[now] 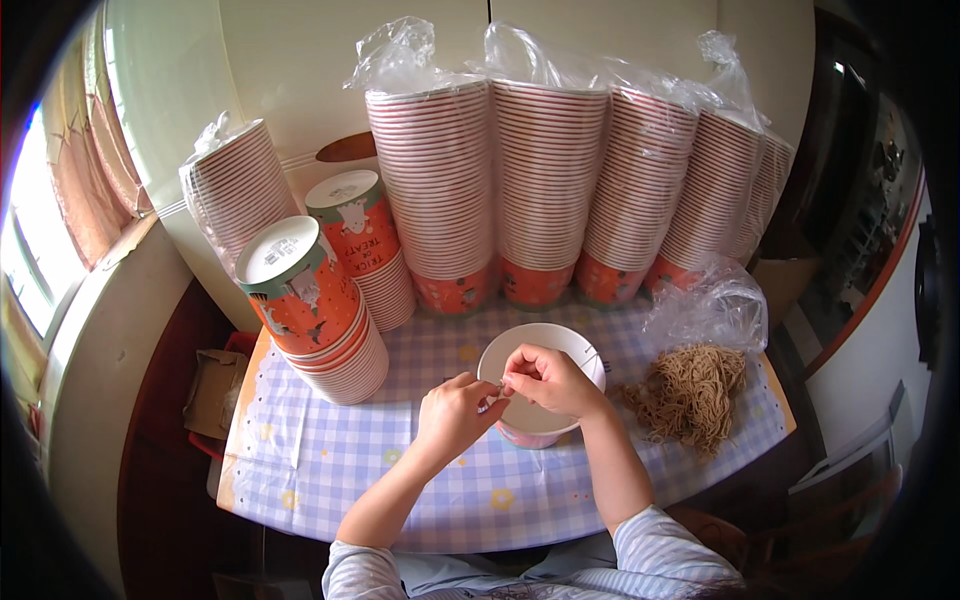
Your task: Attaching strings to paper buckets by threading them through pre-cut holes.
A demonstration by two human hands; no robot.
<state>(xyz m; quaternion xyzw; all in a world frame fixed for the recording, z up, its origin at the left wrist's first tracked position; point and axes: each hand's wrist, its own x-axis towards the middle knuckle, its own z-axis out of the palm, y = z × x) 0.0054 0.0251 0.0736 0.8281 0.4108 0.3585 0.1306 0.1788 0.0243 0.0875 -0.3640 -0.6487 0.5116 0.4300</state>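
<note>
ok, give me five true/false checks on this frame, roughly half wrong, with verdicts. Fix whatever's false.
1. The left hand and the right hand come together over the white-lined tub. True.
2. Crumpled clear plastic lies just beyond the tangled tan strands. True.
3. The strands sit to the left of the tub. False: they lie to its right, on the tablecloth.
4. The tablecloth is solid red. False: it is checked in blue and white.
5. At the left, the nearer orange stack and the farther orange stack stand with their white bases facing up. True.
</note>
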